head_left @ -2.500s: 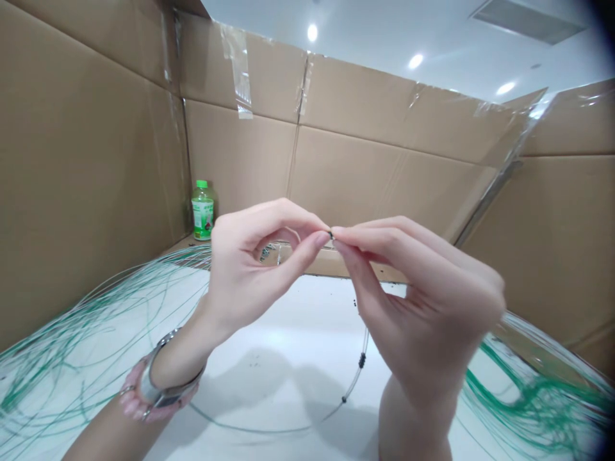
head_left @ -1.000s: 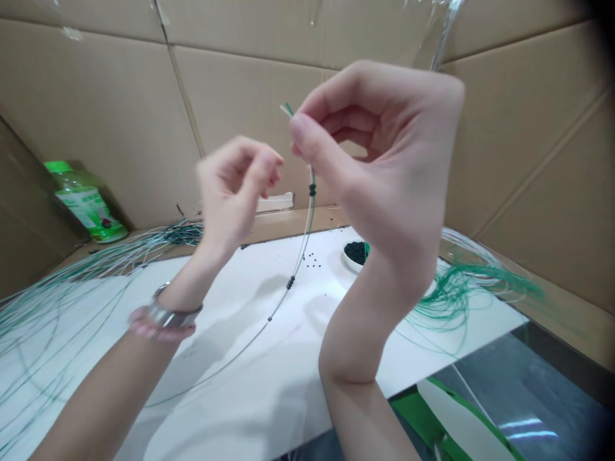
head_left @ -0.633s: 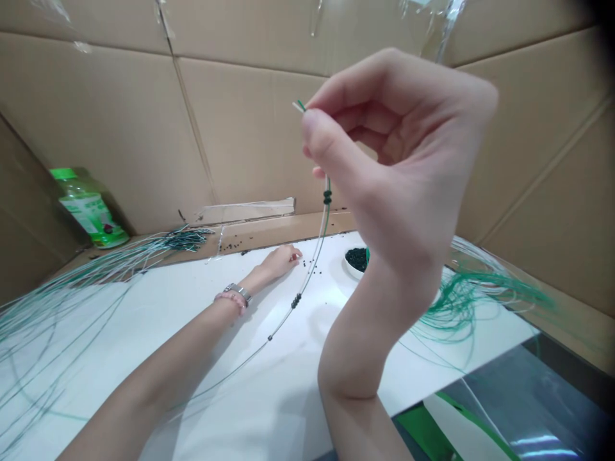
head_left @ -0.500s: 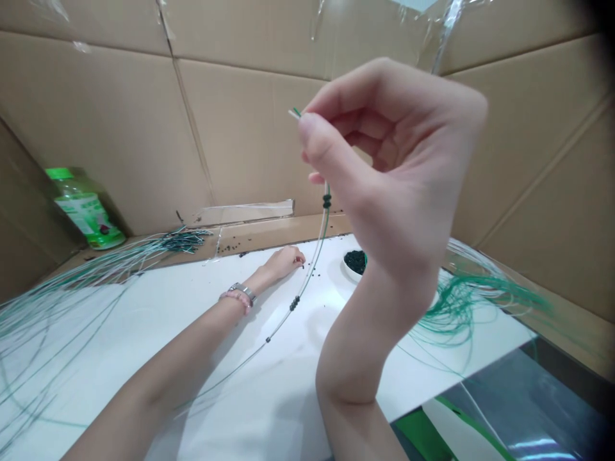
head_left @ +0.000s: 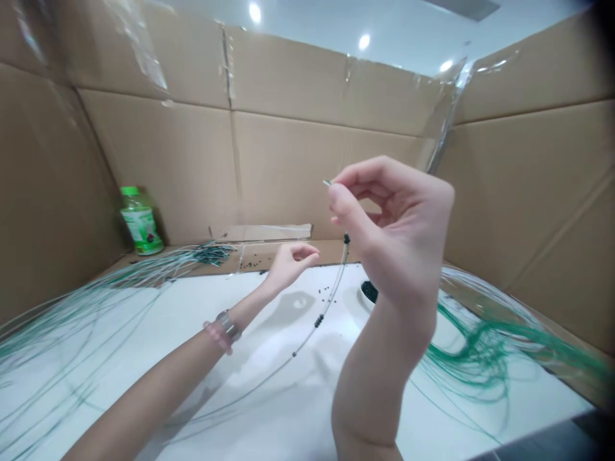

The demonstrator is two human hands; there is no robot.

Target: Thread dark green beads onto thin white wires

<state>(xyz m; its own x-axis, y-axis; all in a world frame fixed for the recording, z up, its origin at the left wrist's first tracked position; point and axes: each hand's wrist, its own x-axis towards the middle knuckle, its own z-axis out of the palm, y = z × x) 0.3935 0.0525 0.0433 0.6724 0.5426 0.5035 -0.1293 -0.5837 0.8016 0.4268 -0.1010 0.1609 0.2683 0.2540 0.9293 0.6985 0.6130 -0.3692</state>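
Observation:
My right hand is raised at right of centre, thumb and forefinger pinching green and white cords whose tips poke out. Below the fingers the beaded cord hangs in a curve towards the lower left, carrying dark bead clusters and a single bead. Over the white board, my left hand has thumb and forefinger pressed together; anything between them is too small to make out. Loose dark beads lie just right of it. A white bowl of dark beads is partly hidden behind my right forearm.
Long green and white cords spread across the left, and a green tangle lies at the right. A green-capped bottle stands at back left. Cardboard walls surround the white board.
The view has tilted upward, showing ceiling lights. My left hand has lifted off the board near the loose beads. My right hand still pinches the cords and appears lower in view.

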